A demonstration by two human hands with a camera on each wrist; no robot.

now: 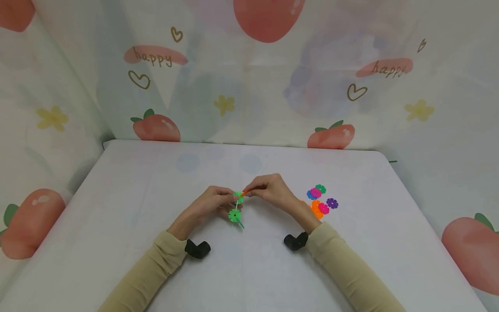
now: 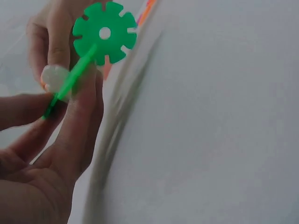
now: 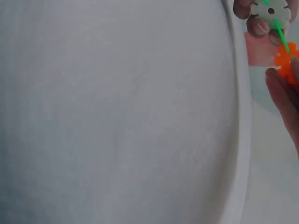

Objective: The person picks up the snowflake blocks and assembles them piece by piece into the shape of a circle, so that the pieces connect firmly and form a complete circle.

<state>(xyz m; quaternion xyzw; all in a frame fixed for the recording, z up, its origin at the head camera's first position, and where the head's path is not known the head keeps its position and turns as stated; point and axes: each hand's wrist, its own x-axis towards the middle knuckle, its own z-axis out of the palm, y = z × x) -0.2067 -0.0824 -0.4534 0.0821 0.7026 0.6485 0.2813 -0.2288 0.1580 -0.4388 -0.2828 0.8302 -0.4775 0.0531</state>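
Between the thumb and fingers of my left hand (image 1: 208, 204) is a small chain of joined notched plastic discs. A green disc (image 2: 119, 39) faces the camera in the left wrist view, slotted to another green disc seen edge-on. A white disc (image 3: 261, 17) belongs to the same cluster and shows in the right wrist view. My right hand (image 1: 273, 190) pinches an orange notched disc (image 3: 283, 60) against the edge of a green disc at the chain's upper end. Whether the two are interlocked I cannot tell. Fingers partly cover the held discs.
Several loose notched discs lie on the white table (image 1: 156, 182) beyond my right forearm: a purple disc (image 1: 332, 203), a dark green disc (image 1: 321, 188), and pink, blue and orange ones. A printed fabric backdrop (image 1: 265, 82) rises behind the table. Black wrist devices (image 1: 199, 249) sit at both cuffs.
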